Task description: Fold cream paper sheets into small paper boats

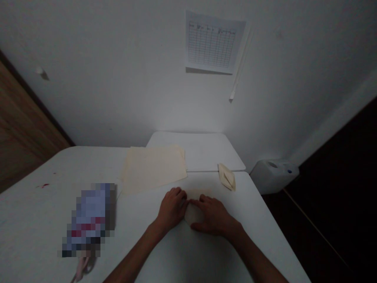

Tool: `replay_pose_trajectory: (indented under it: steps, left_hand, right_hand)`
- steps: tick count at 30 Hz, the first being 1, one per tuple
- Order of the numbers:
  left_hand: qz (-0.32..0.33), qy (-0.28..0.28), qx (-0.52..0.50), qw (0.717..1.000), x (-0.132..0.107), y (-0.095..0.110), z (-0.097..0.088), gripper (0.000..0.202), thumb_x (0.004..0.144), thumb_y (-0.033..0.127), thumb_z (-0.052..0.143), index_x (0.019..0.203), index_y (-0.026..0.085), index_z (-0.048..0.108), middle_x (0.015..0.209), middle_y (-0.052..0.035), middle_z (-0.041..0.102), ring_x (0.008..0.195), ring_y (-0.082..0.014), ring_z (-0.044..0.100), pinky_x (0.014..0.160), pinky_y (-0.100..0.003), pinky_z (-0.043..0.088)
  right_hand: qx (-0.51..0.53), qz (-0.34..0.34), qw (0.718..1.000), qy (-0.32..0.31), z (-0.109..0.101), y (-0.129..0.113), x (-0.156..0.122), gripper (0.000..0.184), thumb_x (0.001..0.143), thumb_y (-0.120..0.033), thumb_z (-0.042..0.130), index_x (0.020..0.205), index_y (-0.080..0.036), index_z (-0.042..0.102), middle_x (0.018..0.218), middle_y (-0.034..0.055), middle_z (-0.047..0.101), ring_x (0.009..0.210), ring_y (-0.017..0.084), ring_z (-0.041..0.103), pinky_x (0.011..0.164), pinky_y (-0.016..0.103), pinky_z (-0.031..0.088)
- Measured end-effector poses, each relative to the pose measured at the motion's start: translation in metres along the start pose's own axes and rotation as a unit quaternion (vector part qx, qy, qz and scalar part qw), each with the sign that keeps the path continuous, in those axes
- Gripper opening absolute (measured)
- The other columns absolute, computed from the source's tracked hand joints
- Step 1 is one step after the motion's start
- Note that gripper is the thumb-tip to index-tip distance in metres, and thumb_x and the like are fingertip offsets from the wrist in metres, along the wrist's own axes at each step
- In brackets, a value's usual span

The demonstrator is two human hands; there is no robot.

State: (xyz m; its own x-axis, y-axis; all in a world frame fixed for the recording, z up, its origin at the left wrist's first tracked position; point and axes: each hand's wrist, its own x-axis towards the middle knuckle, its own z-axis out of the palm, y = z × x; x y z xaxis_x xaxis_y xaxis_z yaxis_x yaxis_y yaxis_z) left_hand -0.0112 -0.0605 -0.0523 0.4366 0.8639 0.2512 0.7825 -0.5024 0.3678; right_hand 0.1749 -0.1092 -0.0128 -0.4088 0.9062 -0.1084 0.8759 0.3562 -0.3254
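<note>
A small cream paper piece (196, 205) lies on the white table (141, 224) in front of me, mostly covered by my hands. My left hand (172, 209) rests on its left side with fingers curled and pressed down on the paper's edge. My right hand (213, 217) lies over its right side, fingers bent and pinching the paper near the left fingertips. A stack of cream paper sheets (154, 167) sits just beyond my hands. A folded cream paper shape (226, 177) lies to the right of the stack.
A pixelated rectangular object (88, 218) lies on the table at left, with a pinkish handle (81, 269) below it. A second white table (194, 151) abuts the wall. A white container (273, 173) sits on the floor at right. A printed chart (212, 43) hangs on the wall.
</note>
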Motion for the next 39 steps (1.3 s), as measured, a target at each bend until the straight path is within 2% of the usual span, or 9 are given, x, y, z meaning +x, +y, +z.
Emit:
replay_pose_trajectory:
  steps: [8,13,16,19,23,27,36,39]
  left_hand:
    - [0.010,0.011,-0.010,1.000,0.000,-0.002,0.001,0.004,0.085,0.021,0.057,0.086,0.019,0.060,0.091,-0.0054,0.057,0.089,-0.0212,0.052,0.079,-0.033,0.042]
    - [0.062,0.065,0.023,0.996,-0.017,-0.006,-0.006,0.018,0.088,0.017,0.051,0.101,0.020,0.063,0.101,-0.0090,0.057,0.097,-0.0241,0.050,0.084,-0.040,0.040]
    - [0.120,0.036,0.033,0.992,-0.040,-0.006,-0.011,0.029,0.087,0.013,0.046,0.107,0.023,0.065,0.089,-0.0085,0.057,0.085,-0.0232,0.049,0.076,-0.039,0.042]
    - [0.169,-0.014,0.010,0.985,-0.059,-0.001,-0.014,0.034,0.086,0.011,0.043,0.109,0.024,0.066,0.086,-0.0083,0.057,0.084,-0.0234,0.049,0.076,-0.039,0.043]
    - [0.173,-0.060,0.007,0.983,-0.068,0.007,-0.016,0.038,0.087,0.012,0.046,0.115,0.030,0.063,0.085,-0.0068,0.056,0.082,-0.0233,0.048,0.075,-0.039,0.043]
    - [0.170,-0.073,0.011,0.983,-0.066,0.009,-0.019,0.039,0.086,0.013,0.048,0.115,0.032,0.064,0.083,-0.0058,0.055,0.081,-0.0231,0.048,0.073,-0.038,0.042]
    - [0.161,-0.071,0.017,0.984,-0.067,0.010,-0.015,0.039,0.082,0.012,0.051,0.112,0.032,0.066,0.076,-0.0048,0.056,0.078,-0.0238,0.051,0.076,-0.042,0.044]
    - [0.143,-0.041,0.034,0.988,-0.068,0.007,-0.011,0.039,0.080,0.010,0.052,0.110,0.029,0.068,0.076,-0.0056,0.058,0.079,-0.0245,0.053,0.079,-0.045,0.045]
  right_hand:
    - [-0.002,-0.002,1.000,-0.001,0.000,0.001,0.000,0.076,0.068,-0.052,0.070,0.136,-0.032,0.045,0.113,0.0062,0.057,0.098,0.027,0.058,0.089,0.039,0.042]
    - [-0.002,0.002,1.000,0.002,0.002,0.002,0.001,0.079,0.067,-0.055,0.070,0.137,-0.030,0.045,0.117,0.0076,0.057,0.100,0.028,0.058,0.090,0.040,0.042]
    - [0.002,0.004,1.000,0.003,0.003,0.002,0.002,0.080,0.067,-0.056,0.070,0.138,-0.029,0.044,0.119,0.0085,0.056,0.104,0.029,0.057,0.092,0.040,0.041]
    - [0.008,0.006,1.000,-0.001,0.003,0.003,0.001,0.080,0.068,-0.056,0.070,0.139,-0.029,0.044,0.119,0.0086,0.056,0.105,0.028,0.057,0.093,0.039,0.041]
    - [0.016,-0.001,1.000,0.011,0.003,0.004,0.000,0.077,0.070,-0.058,0.068,0.138,-0.028,0.045,0.116,0.0084,0.057,0.102,0.028,0.058,0.091,0.039,0.042]
    - [0.021,-0.004,1.000,0.019,0.004,0.004,-0.001,0.076,0.073,-0.065,0.063,0.137,-0.027,0.047,0.116,0.0095,0.057,0.103,0.028,0.057,0.091,0.039,0.041]
    - [0.012,-0.001,1.000,0.012,0.003,0.004,0.000,0.076,0.073,-0.064,0.063,0.137,-0.027,0.046,0.117,0.0099,0.056,0.102,0.028,0.057,0.091,0.039,0.041]
    - [0.013,-0.002,1.000,0.006,0.002,0.004,0.000,0.076,0.071,-0.058,0.067,0.138,-0.027,0.046,0.117,0.0087,0.057,0.103,0.028,0.057,0.092,0.039,0.041]
